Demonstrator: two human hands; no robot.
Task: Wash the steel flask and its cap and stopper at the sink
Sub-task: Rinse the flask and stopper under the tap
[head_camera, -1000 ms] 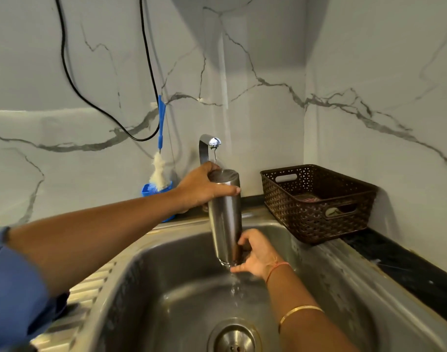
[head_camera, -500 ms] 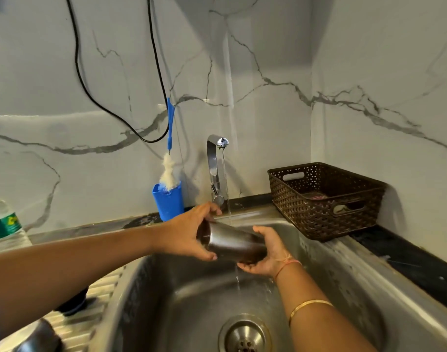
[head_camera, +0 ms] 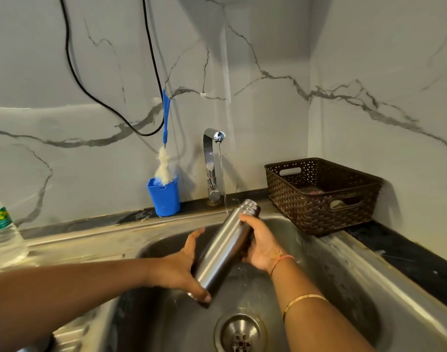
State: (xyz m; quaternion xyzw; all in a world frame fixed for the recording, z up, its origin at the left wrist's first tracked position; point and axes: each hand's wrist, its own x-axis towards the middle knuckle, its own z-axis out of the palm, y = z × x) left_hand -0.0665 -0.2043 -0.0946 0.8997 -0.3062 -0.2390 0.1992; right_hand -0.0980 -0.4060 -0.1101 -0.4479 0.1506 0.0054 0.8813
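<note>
Marble corner, steel sink (head_camera: 344,262): I log one flask (head_camera: 225,250), uncapped, tilted over the basin, mouth up beside the running tap (head_camera: 212,158), left hand (head_camera: 182,270) curled round its base, right hand (head_camera: 260,245) gripping below the neck, presumably to rinse the shoulder; cap, stopper unseen.

Single view: head cam worn by the person at the sink (head_camera: 344,270), wide-angle, with straight lines bowing near the edges. It looks forward and down into the basin, facing the back wall (head_camera: 255,72). Close in: both forearms enter from the bottom edge. The left hand (head_camera: 182,270) and right hand (head_camera: 263,247) are on the steel flask (head_camera: 225,247), just below frame centre. The tap (head_camera: 212,158) is dead ahead. The drain (head_camera: 240,331) is cut by the bottom edge. The blue brush holder (head_camera: 164,196) sits left of the tap, the brown basket (head_camera: 319,196) right. The plastic bottle (head_camera: 1,232) is clipped by the left edge. The side wall (head_camera: 382,72) fills the right.
</note>
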